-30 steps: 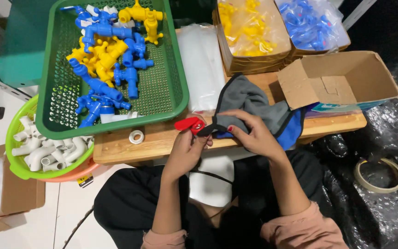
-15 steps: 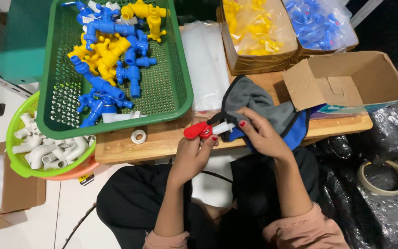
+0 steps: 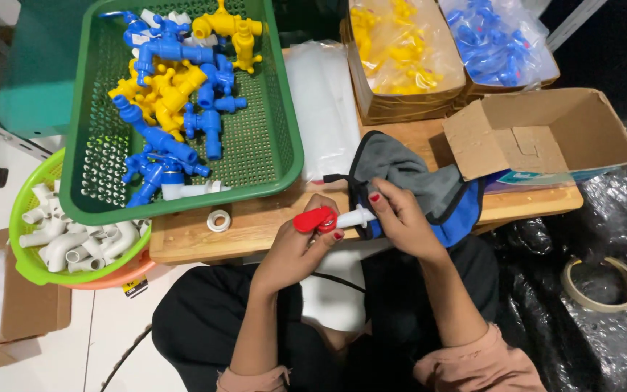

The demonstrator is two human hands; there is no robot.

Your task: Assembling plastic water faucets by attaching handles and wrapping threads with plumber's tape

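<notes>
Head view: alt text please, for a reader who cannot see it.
Seen from above, a person's left hand and right hand together hold a small tap with a red handle and white body over a wooden table. A green basket of blue and yellow taps sits beyond, with a grey and blue cloth and an open cardboard box alongside.

head view, steeply downward, close

The hands (image 3: 350, 229) meet at the tabletop's (image 3: 255, 229) near edge. The basket of fittings (image 3: 103, 181) lies beyond them to the left; the open carton (image 3: 546, 131) beyond to the right, the tape roll (image 3: 218, 220) just left.
</notes>
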